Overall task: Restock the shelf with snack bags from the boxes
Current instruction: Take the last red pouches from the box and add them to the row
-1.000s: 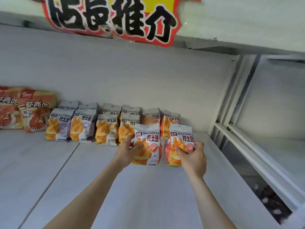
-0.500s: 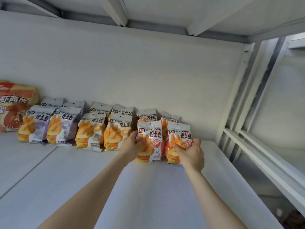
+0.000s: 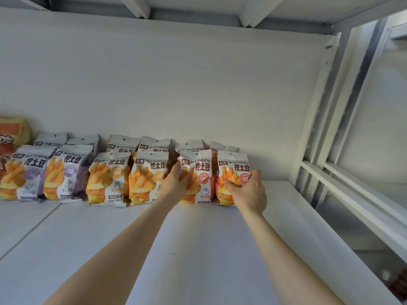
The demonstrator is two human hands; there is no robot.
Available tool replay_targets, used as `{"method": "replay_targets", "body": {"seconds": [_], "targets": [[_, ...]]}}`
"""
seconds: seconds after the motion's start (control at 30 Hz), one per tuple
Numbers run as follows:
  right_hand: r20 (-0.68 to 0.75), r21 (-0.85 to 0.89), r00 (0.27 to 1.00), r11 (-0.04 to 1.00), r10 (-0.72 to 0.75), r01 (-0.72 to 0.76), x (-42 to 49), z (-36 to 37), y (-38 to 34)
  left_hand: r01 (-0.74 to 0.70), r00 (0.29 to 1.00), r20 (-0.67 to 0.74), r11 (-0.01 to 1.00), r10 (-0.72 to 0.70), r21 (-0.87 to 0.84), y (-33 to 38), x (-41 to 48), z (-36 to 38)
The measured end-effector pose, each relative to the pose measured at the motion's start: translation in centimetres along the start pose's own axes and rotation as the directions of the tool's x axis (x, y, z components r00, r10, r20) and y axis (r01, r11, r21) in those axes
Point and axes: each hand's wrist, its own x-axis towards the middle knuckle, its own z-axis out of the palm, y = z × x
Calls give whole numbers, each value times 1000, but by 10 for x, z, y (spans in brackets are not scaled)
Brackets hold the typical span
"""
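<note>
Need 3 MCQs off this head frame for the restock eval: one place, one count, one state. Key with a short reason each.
1. The right hand grips a red bag. Where in the front row is it?
A. left end B. middle C. right end
2. How many front-row bags are purple?
A. two B. four C. none
3. What is the left hand doing?
A. hanging free B. gripping the neighbouring red bag C. pointing upward
Key: 1 C, only bare shelf lies to its right. 2 A, the two purple bags stand at the left. 3 B, its fingers curl round that bag's edge.
</note>
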Motion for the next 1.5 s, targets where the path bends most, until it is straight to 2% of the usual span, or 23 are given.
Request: {"method": "replay_targets", "body": {"seconds": [0.13, 0.27, 0.5, 0.73, 0.97, 1.07, 1.27, 1.5], "targets": [[5, 12, 1000, 1000, -8, 8, 1, 0, 2, -26, 998, -62, 999, 28, 19, 2, 0, 4], [138, 107, 987, 992, -83, 69, 4, -4, 15, -57, 986, -152, 996, 66, 63, 1, -7, 9], [273, 197, 925, 957, -263, 214, -10, -16, 42, -212, 976, -19, 969, 216, 127, -24, -34, 20], [183, 42, 946, 963, -268, 265, -14, 1, 36, -131, 980, -121, 973, 155, 189, -18, -31, 27], [213, -123, 954, 962, -213, 243, -14, -2, 27, -89, 982, -139, 963, 127, 253, -12, -34, 27], [207, -168, 957, 956, -205, 241, -20, -4, 24, -102, 973, -168, 948, 158, 301, -7, -39, 24], [175, -380, 945, 866, -277, 325, -33, -17, 18, -107, 983, -104, 927, 153, 359, -6, -55, 15], [203, -503, 904, 753, -375, 425, -64, -42, 9, -143, 985, -4, 835, 171, 531, -5, -87, -11]]}}
